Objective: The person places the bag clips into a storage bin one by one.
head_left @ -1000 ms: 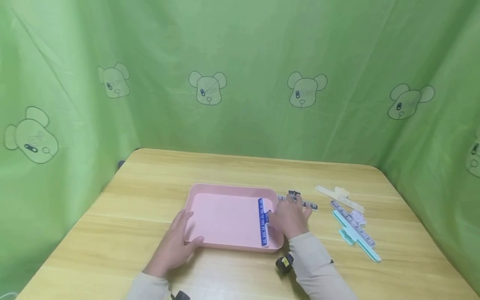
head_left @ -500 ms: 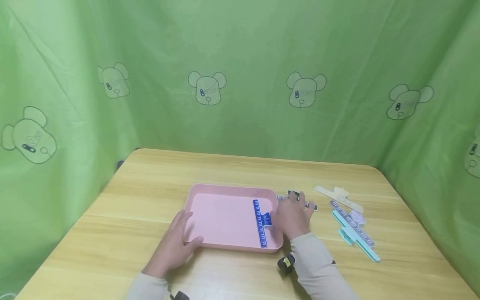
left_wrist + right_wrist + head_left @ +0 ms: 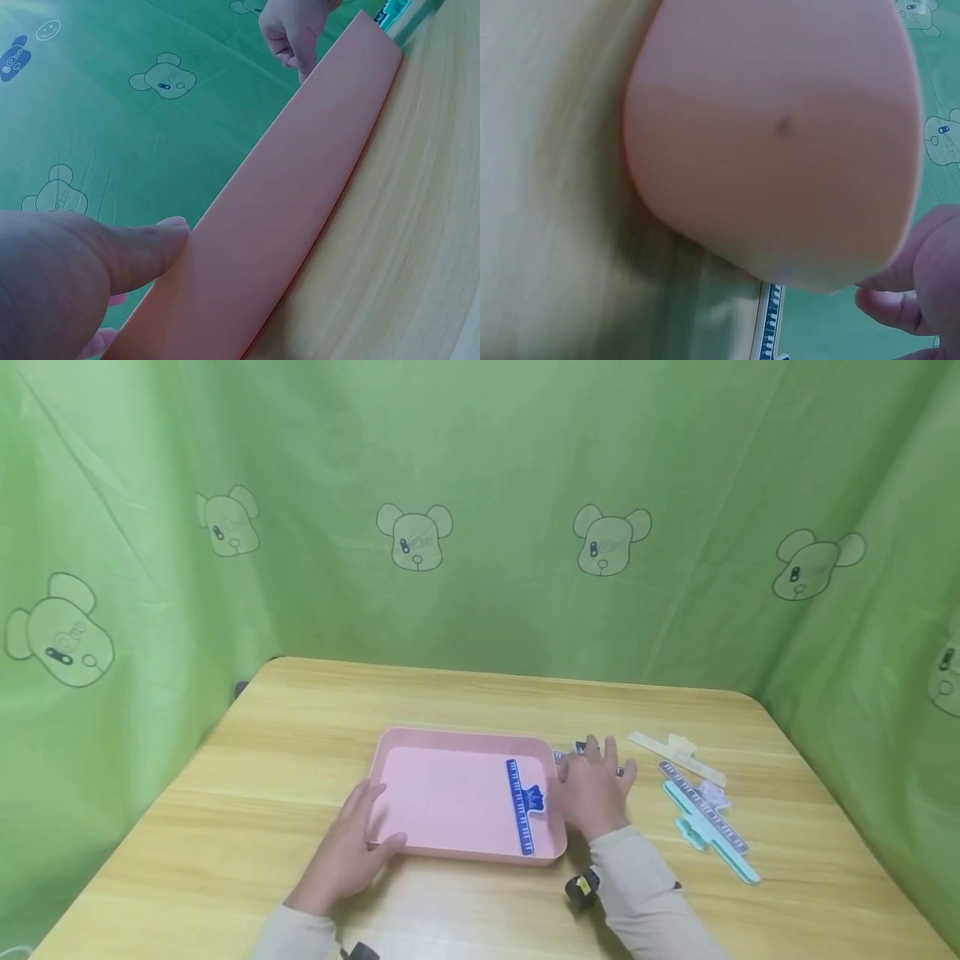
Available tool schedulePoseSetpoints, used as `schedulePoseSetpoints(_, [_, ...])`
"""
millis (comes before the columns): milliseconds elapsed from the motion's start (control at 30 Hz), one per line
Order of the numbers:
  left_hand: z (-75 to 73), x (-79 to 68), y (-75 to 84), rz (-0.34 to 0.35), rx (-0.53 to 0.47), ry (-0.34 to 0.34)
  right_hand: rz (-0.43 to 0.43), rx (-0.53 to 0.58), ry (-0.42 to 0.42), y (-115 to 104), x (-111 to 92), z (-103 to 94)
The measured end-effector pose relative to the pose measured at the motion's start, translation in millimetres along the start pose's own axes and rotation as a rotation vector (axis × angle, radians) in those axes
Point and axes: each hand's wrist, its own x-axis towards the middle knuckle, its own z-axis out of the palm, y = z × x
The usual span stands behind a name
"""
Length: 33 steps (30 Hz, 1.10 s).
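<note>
Clip [image 3: 521, 807], blue and piano-key striped, lies toward three o'clock inside the smooth, round-cornered pink tray [image 3: 442, 802]; left hand [image 3: 348, 856] grips the eight-o'clock corner, right hand [image 3: 596, 792] spreads loose fingers at three o'clock.

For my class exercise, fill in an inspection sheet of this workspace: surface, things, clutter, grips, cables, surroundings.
Surface: wood-grain table.
Job's things: blue clip inside pink tray; dark clip outside, partly covered; cream clip, purple-grey clip and mint clip farther right.
Clutter: nothing seen.
Grips: left hand touches tray's near left corner; right hand at tray's right end, contact unclear.
Cables: unidentified pale curve at head view's lower-left edge; otherwise nothing seen.
Surroundings: green curtain with animal-head prints.
</note>
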Motion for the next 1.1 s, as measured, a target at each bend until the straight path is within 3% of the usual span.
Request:
schedulePoseSetpoints(600, [0.1,0.6,-0.6,-0.011,-0.007,0.004,-0.051,-0.037,0.090,27.6,-0.4,-3.5])
schedulePoseSetpoints(1100, [-0.7,0.9,0.3,-0.006,-0.015,0.001,-0.056,-0.015,0.066,53.6,1.9,-9.9])
